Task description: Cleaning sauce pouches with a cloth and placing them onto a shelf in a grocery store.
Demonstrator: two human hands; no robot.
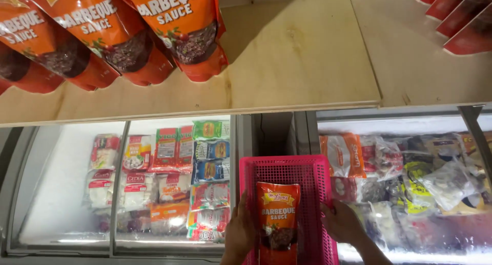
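Over the freezer's glass lid [169,183], both hands, left [240,233] and right [342,223], clamp the pink plastic mesh basket [312,193], steadying its orange sauce pouch [277,221].

A sauce pouch [277,219] lies in a basket [307,168] that rests on the frame between two chest freezers — one [66,193] to its left, one [410,193] to its right. The left hand [240,233] and right hand [342,221] grip the basket's sides. Above the freezers runs a wooden shelf [297,55] — more pouches [118,34] lie on its left part.
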